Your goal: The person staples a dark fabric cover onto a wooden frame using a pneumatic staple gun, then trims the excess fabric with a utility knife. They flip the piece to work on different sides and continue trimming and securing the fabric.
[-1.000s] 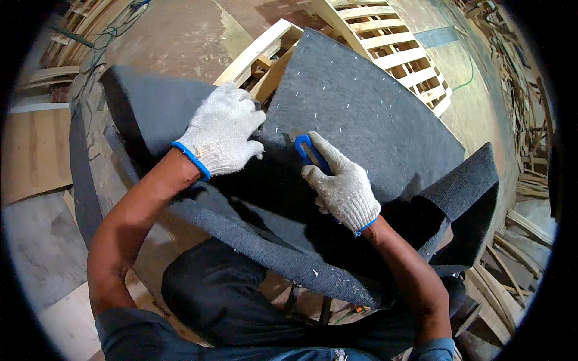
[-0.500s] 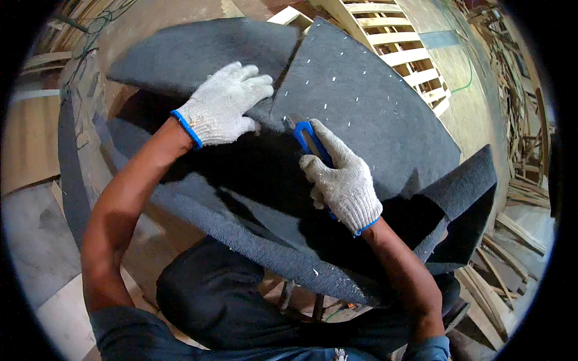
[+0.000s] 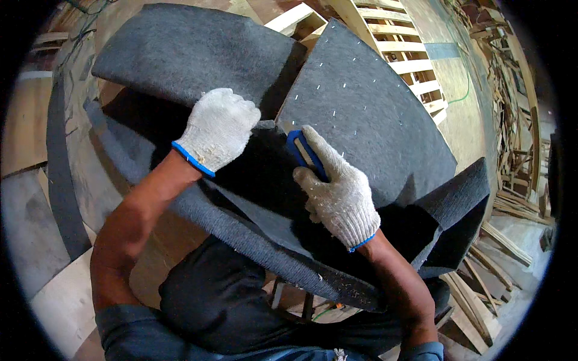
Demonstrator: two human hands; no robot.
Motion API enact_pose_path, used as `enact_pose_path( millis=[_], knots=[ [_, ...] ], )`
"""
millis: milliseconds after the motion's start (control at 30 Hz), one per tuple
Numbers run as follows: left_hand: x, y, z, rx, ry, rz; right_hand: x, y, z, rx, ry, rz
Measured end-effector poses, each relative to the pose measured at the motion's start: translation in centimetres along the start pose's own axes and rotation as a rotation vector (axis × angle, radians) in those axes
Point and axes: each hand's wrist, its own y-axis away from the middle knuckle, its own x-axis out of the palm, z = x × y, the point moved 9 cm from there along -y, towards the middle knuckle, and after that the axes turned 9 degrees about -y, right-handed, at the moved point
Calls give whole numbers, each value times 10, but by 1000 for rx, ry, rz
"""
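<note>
Dark grey felt [image 3: 373, 114] covers a curved panel in front of me, dotted with several small pale staples. A cut runs from its top edge toward the middle, and left of it a loose felt flap [image 3: 192, 48] spreads out. Both hands wear white knit gloves with blue cuffs. My left hand [image 3: 221, 129] is closed at the flap's lower edge, a bit of grey felt poking out beside its fingers. In my right hand [image 3: 340, 195] is a blue utility knife [image 3: 307, 155], its tip by the lower end of the cut; the blade is hard to make out.
More felt hangs in folds toward my knees [image 3: 217, 271]. A slatted wooden frame [image 3: 409, 63] stands beyond the panel at the upper right. Scrap wood strips [image 3: 512, 240] are piled along the right, and boards [image 3: 27, 126] lie at the left.
My left hand has gone from spread fingers to a closed grip and moved slightly down. The loose flap has shifted up and left, widening the cut. The knife has moved slightly down.
</note>
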Motion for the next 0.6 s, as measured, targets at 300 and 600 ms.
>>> enact_pose_path(
  millis=[300,600],
  knots=[
    [9,13,1,-124,-15,-10,9,-5,-2,49,24,19],
    [5,14,-3,-186,-38,48,23,-2,28,-166,476,-8]
  ],
)
